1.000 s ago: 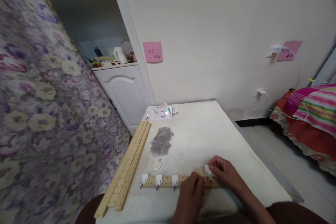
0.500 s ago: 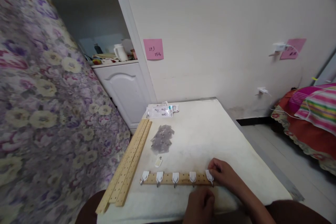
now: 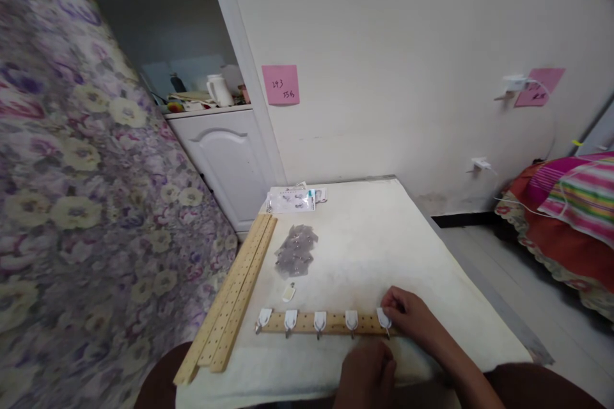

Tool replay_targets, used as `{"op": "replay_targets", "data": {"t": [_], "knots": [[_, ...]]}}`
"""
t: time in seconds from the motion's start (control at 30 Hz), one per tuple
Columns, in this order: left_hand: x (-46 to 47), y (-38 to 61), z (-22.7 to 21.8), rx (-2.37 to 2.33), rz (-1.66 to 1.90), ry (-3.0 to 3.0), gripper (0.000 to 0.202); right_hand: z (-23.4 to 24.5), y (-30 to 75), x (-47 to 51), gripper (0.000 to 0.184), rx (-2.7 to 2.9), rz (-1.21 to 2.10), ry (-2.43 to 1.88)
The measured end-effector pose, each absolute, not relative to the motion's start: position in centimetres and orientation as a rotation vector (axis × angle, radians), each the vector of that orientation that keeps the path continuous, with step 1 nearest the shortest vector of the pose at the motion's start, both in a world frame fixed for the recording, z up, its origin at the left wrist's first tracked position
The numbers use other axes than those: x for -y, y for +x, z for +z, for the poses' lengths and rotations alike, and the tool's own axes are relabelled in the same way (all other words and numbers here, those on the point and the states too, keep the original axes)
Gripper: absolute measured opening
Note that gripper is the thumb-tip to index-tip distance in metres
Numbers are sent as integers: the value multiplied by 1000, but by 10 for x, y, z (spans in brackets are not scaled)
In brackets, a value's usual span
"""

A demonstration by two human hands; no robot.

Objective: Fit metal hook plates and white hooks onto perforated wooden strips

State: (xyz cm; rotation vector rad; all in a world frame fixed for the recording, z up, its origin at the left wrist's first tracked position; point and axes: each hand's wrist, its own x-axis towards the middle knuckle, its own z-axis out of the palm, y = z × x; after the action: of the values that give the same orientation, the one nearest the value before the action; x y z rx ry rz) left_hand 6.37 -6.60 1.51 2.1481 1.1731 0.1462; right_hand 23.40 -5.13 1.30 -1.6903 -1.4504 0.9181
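A perforated wooden strip [image 3: 336,328] lies crosswise near the front of the table, with several white adhesive hooks [image 3: 320,320] spaced along it, their metal ends pointing toward me. My right hand [image 3: 410,314] is at the strip's right end, thumb and fingers closed against the rightmost white hook [image 3: 383,317]. Below the strip, my left hand [image 3: 367,370] rests curled into a loose fist near the table's front edge, with no object showing in it. One loose hook [image 3: 289,293] lies behind the strip's left part.
Longer perforated wooden strips [image 3: 230,300] lie along the table's left side. A pile of small grey translucent packets [image 3: 296,250] sits beside them. Clear plastic packaging [image 3: 291,200] is at the back left. A flowered curtain [image 3: 96,204] hangs at left; a bed [image 3: 566,217] stands at right.
The camera view has shifted slightly. My right hand stays on the rightmost hook, and my left hand stays curled in front of the strip.
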Motion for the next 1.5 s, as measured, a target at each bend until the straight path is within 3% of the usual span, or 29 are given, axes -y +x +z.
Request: {"op": "replay_targets", "data": {"t": [0.27, 1.5], "knots": [[65, 65, 16, -1165, -44, 2286, 27, 10, 234, 51, 9, 1453, 871, -1739], [64, 66, 12, -1143, 15, 2299, 25, 5, 235, 50, 12, 1541, 784, -1834]]}}
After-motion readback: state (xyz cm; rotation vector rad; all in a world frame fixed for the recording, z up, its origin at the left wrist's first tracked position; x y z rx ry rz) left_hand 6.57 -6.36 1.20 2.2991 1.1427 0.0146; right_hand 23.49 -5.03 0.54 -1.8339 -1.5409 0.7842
